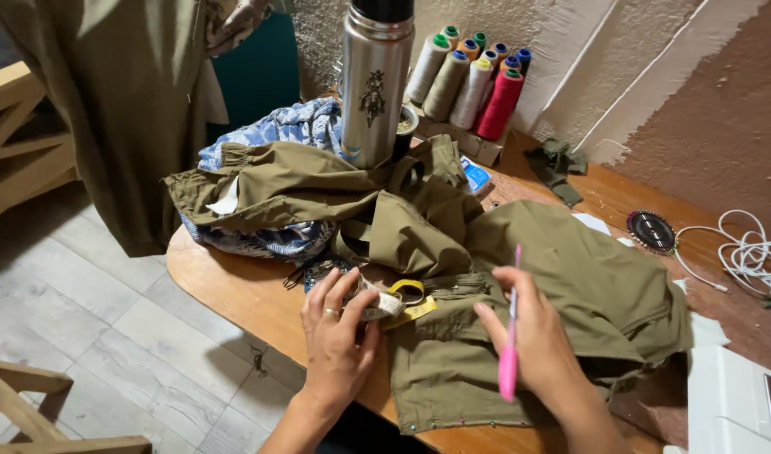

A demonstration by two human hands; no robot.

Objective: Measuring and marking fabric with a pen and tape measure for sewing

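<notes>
Wooden worktop [234, 290] with a rounded near-left corner, pale plank floor beyond it, rough plaster wall at the back. Olive garment [562, 286] spreads from the middle toward the near edge, coloured pin heads along its near hem. Right hand [536, 336] rests on it, fingers clasped round a pink marking pen [509, 357] held upright. Left hand [335, 332], fingers loosely curled, pinches a measuring tape [398, 301] just beside the garment's left fold. Judged: measuring and marking a seam; the coming mark would need the tape flat and the cloth smoothed. At the back edge stand a steel flask [374, 80] and thread cones [473, 80]; white cable [751, 252] lies toward the right edge. Pen tip hidden behind the hand; white machine at the near-right corner is cut off; tape markings unreadable.
</notes>
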